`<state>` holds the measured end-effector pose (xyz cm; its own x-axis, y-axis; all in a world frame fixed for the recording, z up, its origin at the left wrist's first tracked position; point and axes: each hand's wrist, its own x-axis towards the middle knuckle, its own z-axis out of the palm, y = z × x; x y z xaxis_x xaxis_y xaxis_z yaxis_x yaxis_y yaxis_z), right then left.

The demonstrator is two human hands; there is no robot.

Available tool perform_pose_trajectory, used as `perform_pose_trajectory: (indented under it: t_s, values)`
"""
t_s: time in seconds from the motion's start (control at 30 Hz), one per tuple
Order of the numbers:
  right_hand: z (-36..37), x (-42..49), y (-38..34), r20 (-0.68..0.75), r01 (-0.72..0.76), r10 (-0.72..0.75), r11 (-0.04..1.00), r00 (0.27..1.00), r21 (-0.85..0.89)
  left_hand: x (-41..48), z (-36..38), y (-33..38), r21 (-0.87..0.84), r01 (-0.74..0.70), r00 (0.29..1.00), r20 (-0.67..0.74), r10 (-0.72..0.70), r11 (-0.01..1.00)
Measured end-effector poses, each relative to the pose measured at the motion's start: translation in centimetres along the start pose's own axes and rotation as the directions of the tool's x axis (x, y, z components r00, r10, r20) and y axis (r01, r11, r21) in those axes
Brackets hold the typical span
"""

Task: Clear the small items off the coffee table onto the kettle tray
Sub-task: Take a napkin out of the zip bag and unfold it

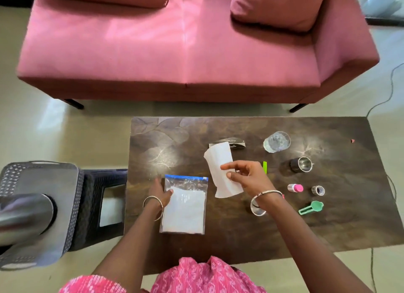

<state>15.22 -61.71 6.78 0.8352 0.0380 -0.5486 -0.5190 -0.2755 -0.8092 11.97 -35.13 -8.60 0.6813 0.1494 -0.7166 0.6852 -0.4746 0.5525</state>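
My left hand (160, 192) grips the left edge of a clear zip bag (185, 205) with a blue seal and white contents, lying on the dark coffee table (240, 238). My right hand (247, 174) pinches a white folded paper (220, 168) just above the table's middle. At the far left a steel kettle (24, 214) stands on a grey perforated tray (65, 183). On the table's right lie a drinking glass (277, 141), a steel cup (300, 164), a pink-capped bottle (295, 187), a tiny steel cup (318, 190), a green scoop (310, 207) and a green stick (265, 167).
A dark box (236, 142) lies behind the paper. Another steel cup (258, 209) sits partly under my right wrist. The tray rests on a dark plastic stool (102, 183) left of the table. A pink sofa (175, 52) stands behind, and a cable (384, 91) trails on the floor at right.
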Motion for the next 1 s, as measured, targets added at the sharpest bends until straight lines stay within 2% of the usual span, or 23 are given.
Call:
perform_pose_trajectory:
  t_s: [0.07, 0.13, 0.23, 0.3, 0.43, 0.53, 0.6, 0.7, 0.77, 0.9, 1.0]
  values:
    - [0.1, 0.1, -0.5, 0.031, -0.024, 0.022, 0.998, 0.999, 0.056, -0.2, -0.4, 1.5, -0.116, -0.041, 0.999, -0.007, 0.040, 0.992]
    - [0.2, -0.1, -1.3, 0.079, -0.039, 0.029, 0.991, 0.996, 0.130, -0.8, -1.0, 3.6, -0.336, 0.005, 0.997, 0.076, 0.021, 0.942]
    - [0.4, -0.5, -2.7, 0.140, -0.010, -0.013, 0.986, 0.990, 0.166, -2.0, -1.8, 6.9, -0.651, 0.167, 0.950, 0.307, 0.057, 0.740]
    - [0.3, -1.0, -3.7, 0.159, 0.029, -0.059, 0.982, 0.985, 0.187, -2.5, -2.1, 8.4, -0.727, 0.206, 0.911, 0.387, 0.142, 0.655]
    - [-0.6, -2.1, -5.3, 0.189, 0.079, -0.126, 0.968, 0.974, 0.239, -3.8, -2.3, 10.6, -0.803, 0.253, 0.841, 0.459, 0.288, 0.540]
    - [-1.6, -3.0, -5.9, 0.220, 0.102, -0.156, 0.965, 0.963, 0.241, -4.4, -2.4, 11.4, -0.863, 0.255, 0.831, 0.426, 0.358, 0.436]
    - [-2.2, -3.6, -5.9, 0.207, 0.102, -0.160, 0.959, 0.965, 0.265, -4.8, -2.7, 11.8, -0.876, 0.182, 0.867, 0.357, 0.349, 0.446]
    - [-3.4, -4.6, -5.5, 0.146, 0.096, -0.143, 0.953, 0.979, 0.288, -5.9, -3.4, 12.2, -0.828, 0.068, 0.906, 0.284, 0.313, 0.556]
    - [-4.0, -5.2, -5.0, 0.106, 0.102, -0.138, 0.952, 0.985, 0.287, -6.4, -3.8, 12.0, -0.811, 0.036, 0.913, 0.264, 0.310, 0.584]
    - [-4.3, -6.6, -4.2, 0.030, 0.107, -0.121, 0.953, 0.992, 0.284, -7.7, -4.6, 11.6, -0.814, 0.062, 0.868, 0.329, 0.371, 0.577]
    - [-4.3, -7.7, -3.8, -0.002, 0.117, -0.122, 0.952, 0.993, 0.281, -9.0, -5.0, 11.8, -0.782, 0.068, 0.839, 0.381, 0.388, 0.620]
